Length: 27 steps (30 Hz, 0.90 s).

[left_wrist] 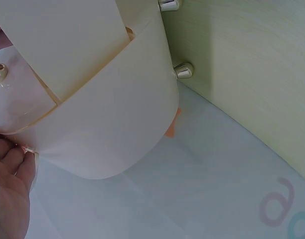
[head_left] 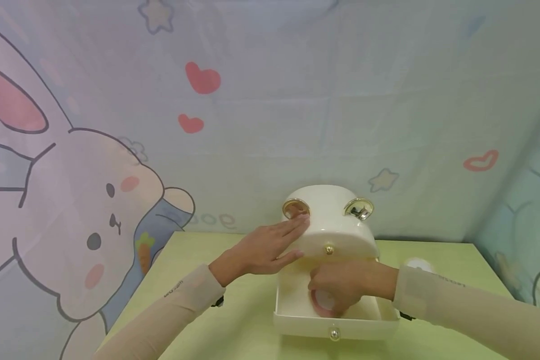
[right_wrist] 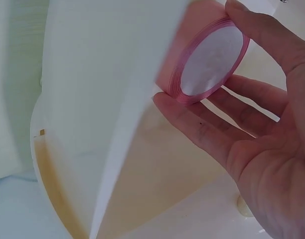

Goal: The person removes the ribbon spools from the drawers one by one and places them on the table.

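Observation:
A cream storage box [head_left: 326, 195] with two gold-rimmed ears stands at the back of the table. Its lower drawer [head_left: 297, 326] is pulled out towards me, while the upper one, with a small gold knob [head_left: 329, 249], is closed. My right hand [head_left: 342, 285] is down in the open drawer, thumb and fingers gripping a roll of pink ribbon [right_wrist: 205, 62] by its edge. The roll is tilted, its whitish middle showing. With fingers extended, my left hand [head_left: 270, 247] rests on the box beside the left ear [head_left: 295, 207]; in the left wrist view its fingertips [left_wrist: 25, 172] touch there.
On the right of the green table [head_left: 234, 310], a white round object [head_left: 419, 263] is partly covered by my right sleeve. A printed cloth backdrop [head_left: 270, 150] hangs right behind the table. The drawer's front knob [head_left: 335, 334] points towards me. Gold feet [left_wrist: 184, 70] support the box.

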Tool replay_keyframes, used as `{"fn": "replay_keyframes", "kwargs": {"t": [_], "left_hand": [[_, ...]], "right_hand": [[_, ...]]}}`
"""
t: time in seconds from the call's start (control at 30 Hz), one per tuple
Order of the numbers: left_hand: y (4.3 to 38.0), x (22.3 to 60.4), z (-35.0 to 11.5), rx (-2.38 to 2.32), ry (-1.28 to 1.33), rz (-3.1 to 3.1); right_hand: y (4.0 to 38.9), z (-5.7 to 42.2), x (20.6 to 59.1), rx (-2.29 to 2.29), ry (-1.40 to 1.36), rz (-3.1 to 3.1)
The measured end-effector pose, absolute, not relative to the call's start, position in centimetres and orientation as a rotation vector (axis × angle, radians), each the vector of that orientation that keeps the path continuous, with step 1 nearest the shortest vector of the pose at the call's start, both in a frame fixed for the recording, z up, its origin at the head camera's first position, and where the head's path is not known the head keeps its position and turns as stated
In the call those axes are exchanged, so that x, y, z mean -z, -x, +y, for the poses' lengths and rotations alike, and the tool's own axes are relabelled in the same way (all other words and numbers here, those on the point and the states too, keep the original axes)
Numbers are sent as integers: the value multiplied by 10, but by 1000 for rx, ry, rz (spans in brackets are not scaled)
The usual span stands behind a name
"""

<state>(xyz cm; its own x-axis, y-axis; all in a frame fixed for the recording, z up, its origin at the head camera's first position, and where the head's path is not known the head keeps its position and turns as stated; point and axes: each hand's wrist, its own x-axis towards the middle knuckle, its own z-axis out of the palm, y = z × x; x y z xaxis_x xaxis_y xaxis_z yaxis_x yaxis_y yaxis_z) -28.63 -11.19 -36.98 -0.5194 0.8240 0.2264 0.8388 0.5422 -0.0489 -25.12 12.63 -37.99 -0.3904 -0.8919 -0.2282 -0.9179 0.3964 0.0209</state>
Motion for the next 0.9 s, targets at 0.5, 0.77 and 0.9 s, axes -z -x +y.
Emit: {"fn": "replay_keyframes", "kwargs": {"t": [0.5, 0.77, 0.9], "left_hand": [[286, 369, -115, 88, 1388, -2561], [285, 369, -114, 81, 1394, -2550], [286, 370, -114, 88, 1389, -2549]], "right_hand": [[238, 135, 364, -124, 1604, 2516], [232, 156, 351, -8, 1612, 2557], [228, 166, 339, 38, 1601, 2592]]}}
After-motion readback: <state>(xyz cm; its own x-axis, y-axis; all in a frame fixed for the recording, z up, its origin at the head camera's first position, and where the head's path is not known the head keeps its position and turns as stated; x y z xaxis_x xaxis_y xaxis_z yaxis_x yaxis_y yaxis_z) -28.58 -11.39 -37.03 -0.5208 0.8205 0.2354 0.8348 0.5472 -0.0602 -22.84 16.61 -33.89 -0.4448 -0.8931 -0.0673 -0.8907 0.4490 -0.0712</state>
